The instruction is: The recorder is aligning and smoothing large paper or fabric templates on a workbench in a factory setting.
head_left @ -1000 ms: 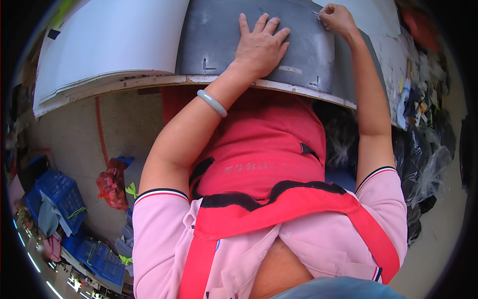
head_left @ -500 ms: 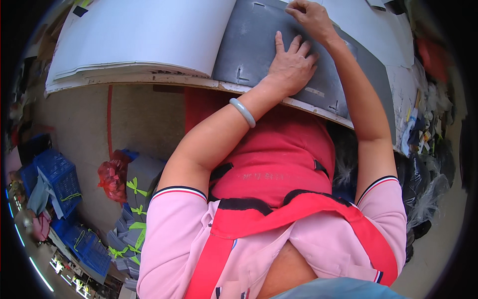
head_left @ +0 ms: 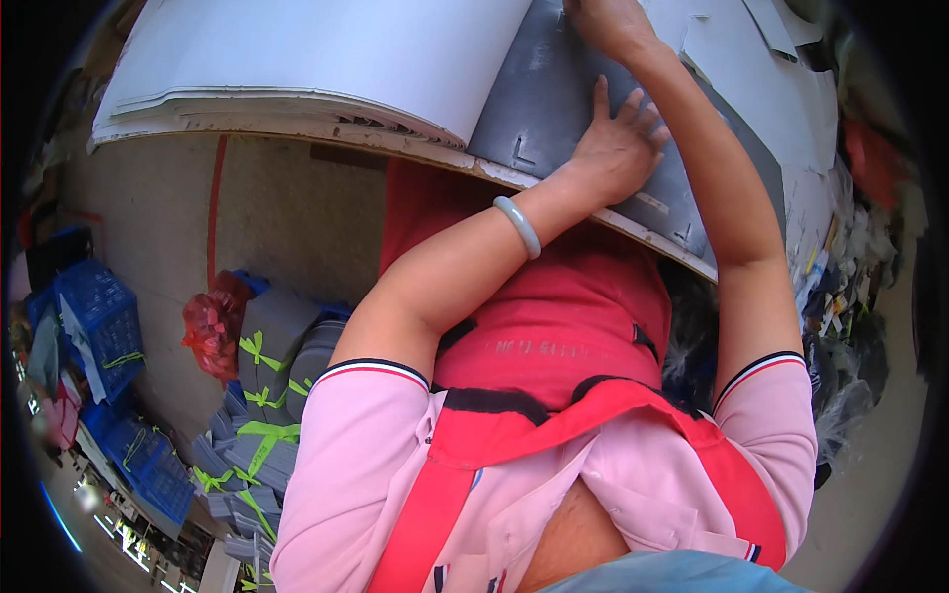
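Observation:
A dark grey sheet (head_left: 539, 94) with white corner marks lies on the worktable, beside a thick stack of large white sheets (head_left: 326, 49). Fingers spread, my left hand (head_left: 623, 148) rests on the grey sheet close to the table's front edge. Farther off, at the top rim of the picture, my right hand (head_left: 611, 25) is over the far part of the grey sheet. Its fingers are curled together, and whatever they hold, if anything, is hidden.
White paper pieces (head_left: 761, 89) lie on the right of the table. Plastic bags and scraps (head_left: 840, 395) crowd the floor at right. To the left stand blue crates (head_left: 99, 306), a red bag (head_left: 213, 331) and grey bundles tied with green strips (head_left: 262, 376).
The view has shifted a little, so the table sits higher and the white stack farther right. Both hands stay over the grey sheet, my right now partly cut off at the top.

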`<move>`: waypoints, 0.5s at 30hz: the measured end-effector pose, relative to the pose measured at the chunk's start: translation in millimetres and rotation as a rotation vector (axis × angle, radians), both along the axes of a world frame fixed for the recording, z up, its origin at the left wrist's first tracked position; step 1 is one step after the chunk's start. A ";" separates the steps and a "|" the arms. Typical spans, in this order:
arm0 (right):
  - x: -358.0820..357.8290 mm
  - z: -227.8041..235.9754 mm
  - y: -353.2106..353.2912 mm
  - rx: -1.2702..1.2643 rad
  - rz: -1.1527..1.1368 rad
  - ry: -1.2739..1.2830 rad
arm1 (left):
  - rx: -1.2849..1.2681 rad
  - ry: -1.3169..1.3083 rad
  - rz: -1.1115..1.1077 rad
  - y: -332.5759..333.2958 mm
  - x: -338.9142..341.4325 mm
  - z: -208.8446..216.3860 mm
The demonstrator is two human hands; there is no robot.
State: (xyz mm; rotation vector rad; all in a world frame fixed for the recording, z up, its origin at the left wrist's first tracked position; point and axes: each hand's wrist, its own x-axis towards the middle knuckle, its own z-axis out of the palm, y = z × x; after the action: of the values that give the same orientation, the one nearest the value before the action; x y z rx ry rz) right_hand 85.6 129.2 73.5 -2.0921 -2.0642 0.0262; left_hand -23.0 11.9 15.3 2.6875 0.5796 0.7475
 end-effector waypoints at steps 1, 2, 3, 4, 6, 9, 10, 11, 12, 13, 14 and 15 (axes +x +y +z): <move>-2.6 3.7 -1.1 -0.030 -0.042 0.021 | -0.016 -0.012 -0.003 0.8 -1.1 -1.4; -2.2 8.0 -0.8 -0.057 -0.085 0.039 | -0.014 -0.015 0.008 1.2 -1.0 -1.2; 15.0 0.5 -4.3 -0.053 -0.087 0.030 | -0.014 -0.008 -0.003 -1.6 2.2 1.6; 45.8 -15.4 -13.2 0.013 0.051 0.581 | -0.014 -0.009 -0.028 -5.1 8.1 6.5; 30.8 -15.3 -11.3 0.059 0.226 1.153 | -0.029 0.021 -0.020 -2.7 3.3 5.3; 5.4 -11.9 -3.0 -0.100 -0.417 0.730 | -0.034 0.049 -0.023 0.1 -1.7 5.4; -0.8 -10.1 -1.4 -0.084 -0.443 0.711 | -0.024 0.049 -0.023 0.6 -3.8 5.3; -0.9 -10.2 -0.4 -0.063 -0.471 0.690 | -0.024 0.050 -0.023 0.3 -3.7 4.4; -0.4 -9.6 1.4 -0.064 -0.472 0.692 | -0.008 0.019 -0.013 -0.1 -2.9 3.7; 0.3 -8.3 4.6 -0.119 -0.457 0.707 | 0.008 -0.011 -0.003 -0.5 -2.7 2.8; 5.1 -9.6 7.2 -0.176 -0.444 0.721 | 0.006 -0.011 -0.005 -1.5 -1.8 1.6; 16.2 -16.2 7.2 -0.169 -0.452 0.718 | 0.011 -0.017 -0.008 -2.2 1.1 2.2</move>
State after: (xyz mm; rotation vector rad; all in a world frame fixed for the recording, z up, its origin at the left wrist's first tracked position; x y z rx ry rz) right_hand 101.8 136.3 57.3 -2.1494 -1.1894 0.7772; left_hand -22.0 9.8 17.4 2.6886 0.5619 0.7731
